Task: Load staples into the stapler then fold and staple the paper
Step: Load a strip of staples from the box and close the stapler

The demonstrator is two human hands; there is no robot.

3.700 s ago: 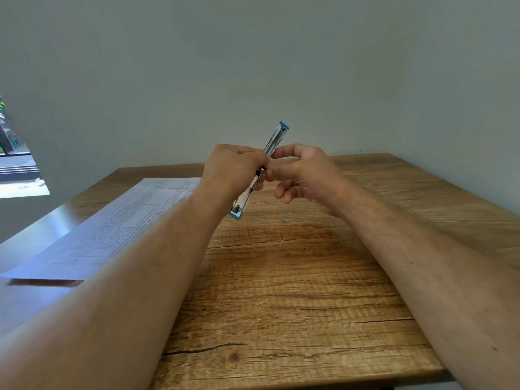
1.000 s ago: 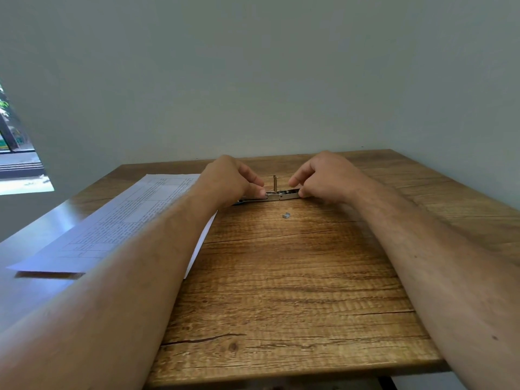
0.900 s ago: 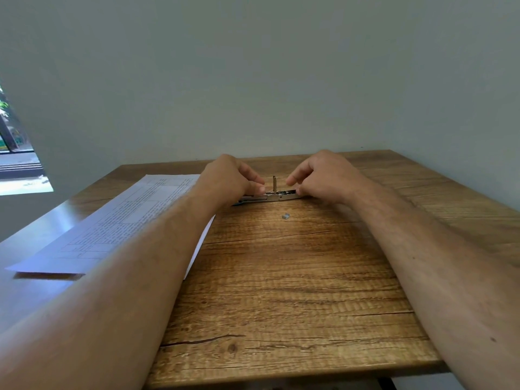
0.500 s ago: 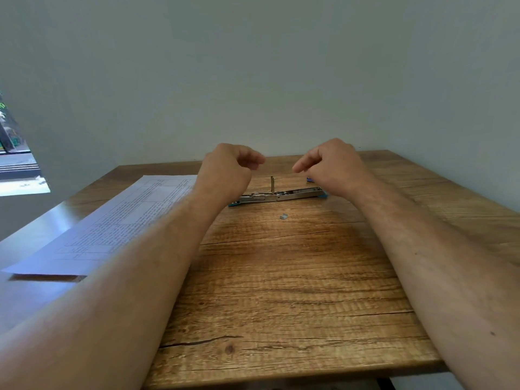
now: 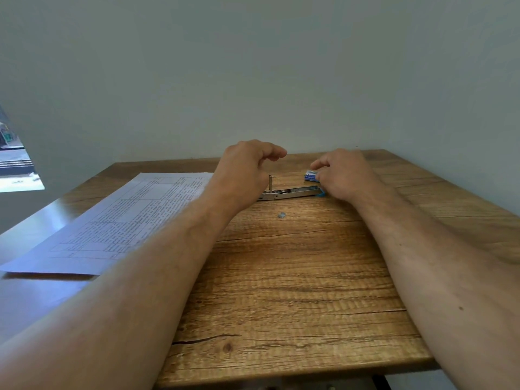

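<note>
The metal stapler point(image 5: 292, 191) with blue ends lies opened flat across the wooden table point(image 5: 281, 277), a small pin standing up from its middle. My left hand point(image 5: 244, 167) hovers above its left end, fingers loosely curled, holding nothing. My right hand point(image 5: 343, 171) is over its right end, fingertips reaching at a small blue staple box point(image 5: 311, 175) behind the stapler; whether they touch it cannot be told. A small clump of staples point(image 5: 281, 215) lies in front of the stapler. The printed paper sheet point(image 5: 121, 220) lies flat to the left.
A plain wall rises just behind the table's far edge. The table's right edge runs close to the right wall. A window opening point(image 5: 17, 161) shows at the far left.
Both hands let go of the stapler after laying it flat and lifted off it. My right hand has since shifted right and back, uncovering the blue staple box.
</note>
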